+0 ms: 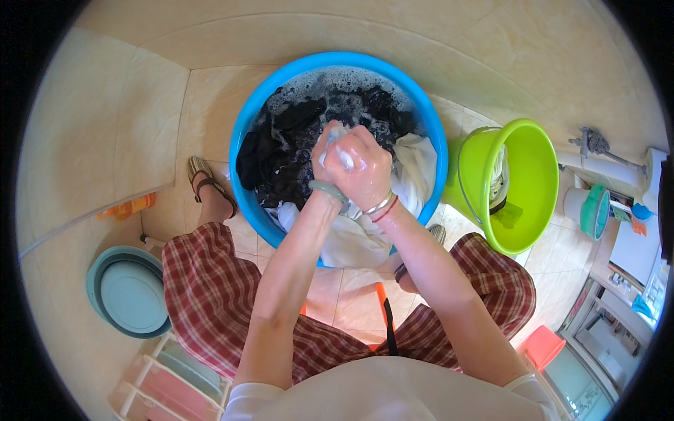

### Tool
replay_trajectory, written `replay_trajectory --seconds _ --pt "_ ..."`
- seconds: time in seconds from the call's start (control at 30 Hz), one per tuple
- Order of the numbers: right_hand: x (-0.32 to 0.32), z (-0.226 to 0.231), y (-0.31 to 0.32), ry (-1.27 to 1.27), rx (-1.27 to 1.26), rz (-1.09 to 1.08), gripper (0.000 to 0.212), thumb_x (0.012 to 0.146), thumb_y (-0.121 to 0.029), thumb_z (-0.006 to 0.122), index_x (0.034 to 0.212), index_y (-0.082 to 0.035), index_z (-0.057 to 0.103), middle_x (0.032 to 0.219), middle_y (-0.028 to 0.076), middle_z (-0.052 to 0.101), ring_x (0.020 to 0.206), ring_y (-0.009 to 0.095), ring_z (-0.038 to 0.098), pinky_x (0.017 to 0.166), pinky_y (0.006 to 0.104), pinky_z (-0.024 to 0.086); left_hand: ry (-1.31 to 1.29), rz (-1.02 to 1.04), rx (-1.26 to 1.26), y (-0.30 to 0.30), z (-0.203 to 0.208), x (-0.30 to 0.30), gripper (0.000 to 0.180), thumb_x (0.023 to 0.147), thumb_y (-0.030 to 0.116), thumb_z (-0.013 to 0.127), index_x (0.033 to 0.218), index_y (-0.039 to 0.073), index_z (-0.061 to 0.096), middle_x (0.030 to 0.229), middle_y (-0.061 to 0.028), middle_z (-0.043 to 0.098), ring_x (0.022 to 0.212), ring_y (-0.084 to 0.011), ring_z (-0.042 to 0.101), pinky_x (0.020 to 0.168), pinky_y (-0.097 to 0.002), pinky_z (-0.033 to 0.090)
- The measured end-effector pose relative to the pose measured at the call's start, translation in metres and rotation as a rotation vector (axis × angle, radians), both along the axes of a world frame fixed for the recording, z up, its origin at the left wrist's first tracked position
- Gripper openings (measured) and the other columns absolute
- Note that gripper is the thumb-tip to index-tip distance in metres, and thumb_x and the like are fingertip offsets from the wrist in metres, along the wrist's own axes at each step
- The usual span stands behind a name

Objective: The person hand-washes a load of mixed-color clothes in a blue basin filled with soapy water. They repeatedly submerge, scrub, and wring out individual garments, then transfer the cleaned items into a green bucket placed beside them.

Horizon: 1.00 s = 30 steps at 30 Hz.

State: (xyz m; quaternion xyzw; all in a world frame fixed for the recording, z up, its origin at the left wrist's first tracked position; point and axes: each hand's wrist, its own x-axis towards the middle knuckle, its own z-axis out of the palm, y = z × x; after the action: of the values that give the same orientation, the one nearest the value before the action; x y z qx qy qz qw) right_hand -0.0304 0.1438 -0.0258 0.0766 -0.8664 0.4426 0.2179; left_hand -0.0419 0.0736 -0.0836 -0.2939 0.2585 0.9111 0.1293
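Note:
A large blue tub (235,144) stands before me with foamy dark water in it. Black garments (270,151) soak along its left and far sides. White fabric (414,165) lies at the tub's right side and drapes over the near rim. Above the middle of the water, my left hand (325,158) and my right hand (366,172) are closed tightly against each other. A small bunch of wet white cloth (345,158) shows between them, and most of it is hidden by the fingers. Suds cling to both hands.
To the right a lime green bucket (467,172) leans toward me, with some cloth inside. Blue-grey basins (130,298) stand at the left near a white rack (151,375). An orange bottle (130,208) lies by the left wall. Tiled walls enclose the far side.

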Motion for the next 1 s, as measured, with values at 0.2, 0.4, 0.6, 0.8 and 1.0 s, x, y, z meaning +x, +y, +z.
replay_trajectory --seconds 0.2,0.4,0.6,0.8,1.0 --pt "-0.04 -0.078 0.059 -0.346 0.084 -0.143 0.015 0.075 -0.023 0.065 0.073 -0.008 0.064 0.075 0.017 0.06 0.068 0.038 0.06 0.065 0.0459 0.05 -0.194 -0.167 -0.482 -0.006 0.006 0.013 0.023 0.089 0.026 0.062 0.094 0.005 0.066 0.083 -0.0009 0.062 0.076 -0.009 0.057 0.066 -0.0276 0.046" --pt "-0.046 -0.091 0.081 -0.331 -0.1 -0.244 0.028 0.083 -0.024 0.063 0.1 -0.002 0.061 0.095 0.021 0.058 0.09 0.037 0.057 0.082 0.0421 0.046 0.175 -0.133 -0.447 -0.034 -0.021 -0.02 0.038 0.092 0.031 0.061 0.121 0.008 0.053 0.119 -0.0057 0.056 0.109 -0.0157 0.053 0.095 -0.0298 0.04" --pt "-0.031 -0.11 0.062 -0.323 0.435 0.131 0.056 0.076 -0.007 0.068 0.128 -0.013 0.049 0.121 0.02 0.045 0.105 0.038 0.049 0.089 0.0441 0.045 0.504 -0.788 -1.643 -0.021 -0.03 -0.031 0.081 0.075 0.019 0.074 0.145 0.024 0.033 0.143 -0.0204 0.031 0.13 -0.0394 0.032 0.108 -0.0444 0.029" --pt "-0.035 -0.146 0.049 -0.745 0.641 0.144 0.059 0.084 -0.025 0.061 0.138 -0.02 0.038 0.13 0.017 0.045 0.089 0.036 0.064 0.07 0.0441 0.054 0.612 -1.168 -1.969 -0.019 -0.083 -0.033 0.064 0.089 0.022 0.051 0.147 0.027 0.025 0.153 -0.0158 0.016 0.13 -0.0397 0.035 0.105 -0.045 0.035" --pt "-0.052 -0.187 0.026 -1.383 0.588 0.013 0.044 0.09 -0.04 0.05 0.122 -0.012 0.059 0.099 0.022 0.066 0.094 0.036 0.065 0.075 0.0449 0.053 0.425 -1.142 -1.128 -0.027 -0.184 -0.04 0.056 0.091 0.022 0.048 0.143 0.007 0.031 0.146 -0.0201 0.031 0.119 -0.0323 0.05 0.104 -0.0382 0.037"
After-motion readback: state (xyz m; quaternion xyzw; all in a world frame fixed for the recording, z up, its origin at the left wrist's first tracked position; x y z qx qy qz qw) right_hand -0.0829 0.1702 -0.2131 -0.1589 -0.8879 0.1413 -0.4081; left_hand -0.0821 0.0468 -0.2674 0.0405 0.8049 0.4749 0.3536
